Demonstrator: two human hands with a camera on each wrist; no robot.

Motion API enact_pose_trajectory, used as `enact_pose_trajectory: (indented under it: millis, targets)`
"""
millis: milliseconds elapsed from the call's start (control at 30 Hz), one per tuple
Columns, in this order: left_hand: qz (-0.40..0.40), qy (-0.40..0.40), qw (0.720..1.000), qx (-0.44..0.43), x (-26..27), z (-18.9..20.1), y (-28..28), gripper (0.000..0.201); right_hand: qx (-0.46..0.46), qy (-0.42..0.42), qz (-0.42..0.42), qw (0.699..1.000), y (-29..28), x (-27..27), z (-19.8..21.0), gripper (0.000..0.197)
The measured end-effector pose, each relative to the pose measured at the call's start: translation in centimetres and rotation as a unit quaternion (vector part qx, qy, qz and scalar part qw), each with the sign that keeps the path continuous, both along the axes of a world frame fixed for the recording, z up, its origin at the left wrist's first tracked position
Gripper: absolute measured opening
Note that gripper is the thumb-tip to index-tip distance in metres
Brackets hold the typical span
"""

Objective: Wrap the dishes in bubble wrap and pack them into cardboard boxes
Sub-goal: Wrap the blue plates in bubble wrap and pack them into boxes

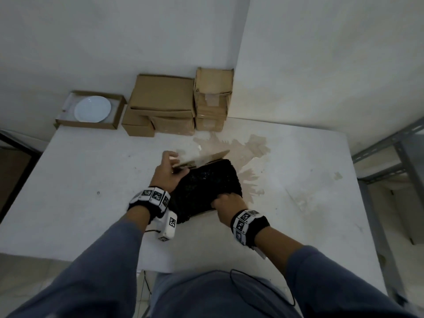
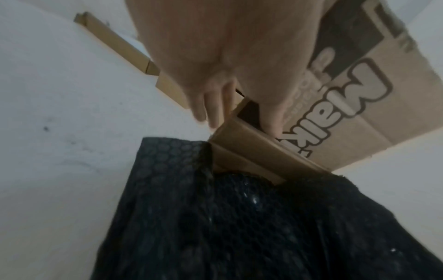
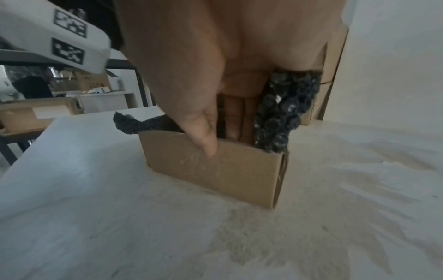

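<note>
Both arms reach forward: left hand pinches the flap, right hand pinches the box wall, thumb outside.

We stand at a white table, blotched with brown stains just beyond our grip. Within the grip sits a cardboard box stuffed with black bubble wrap. Far ahead, against the wall, is a stack of closed boxes. Left of the stack is 1 open box holding a white plate.
</note>
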State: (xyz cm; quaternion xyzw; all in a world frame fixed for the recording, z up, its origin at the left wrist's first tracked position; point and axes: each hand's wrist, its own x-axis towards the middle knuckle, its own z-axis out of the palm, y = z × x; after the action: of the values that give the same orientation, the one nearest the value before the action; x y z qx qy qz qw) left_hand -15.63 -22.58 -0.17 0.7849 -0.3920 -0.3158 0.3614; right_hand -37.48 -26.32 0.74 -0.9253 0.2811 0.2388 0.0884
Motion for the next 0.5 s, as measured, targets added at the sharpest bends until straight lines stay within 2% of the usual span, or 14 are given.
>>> enact_pose_trajectory:
  millis: [67,133,200,267,367,433,500]
  targets:
    - [-0.038,-0.018,0.996,0.082,0.1,0.0,-0.4,0.037,-0.004,0.021,0.004,1.000,-0.3,-0.1,0.4,0.025]
    - [-0.026,-0.045,0.990,0.131,0.1,-0.2,-0.2,0.048,-0.007,0.055,-0.006,0.998,-0.8,-0.4,1.0,0.020]
    - [-0.023,-0.010,0.988,0.150,0.1,-0.7,0.9,0.052,0.000,0.059,-0.038,0.998,-1.5,-0.9,1.3,0.016]
    - [0.006,0.059,0.985,0.160,-0.2,-1.5,2.7,0.056,0.012,0.035,-0.080,0.996,-2.1,-1.2,1.3,0.017]
    - [0.079,0.144,0.974,0.158,-0.9,-3.1,4.9,0.080,0.029,-0.036,-0.135,0.990,-2.4,-1.0,0.7,0.035]
    - [0.109,0.168,0.968,0.152,-1.1,-4.5,5.6,0.092,0.034,-0.066,-0.150,0.986,-2.3,-0.3,0.0,0.054]
    - [0.125,0.183,0.964,0.145,-1.8,-4.1,5.8,0.098,0.051,-0.081,-0.179,0.979,-2.5,0.7,-0.7,0.075]
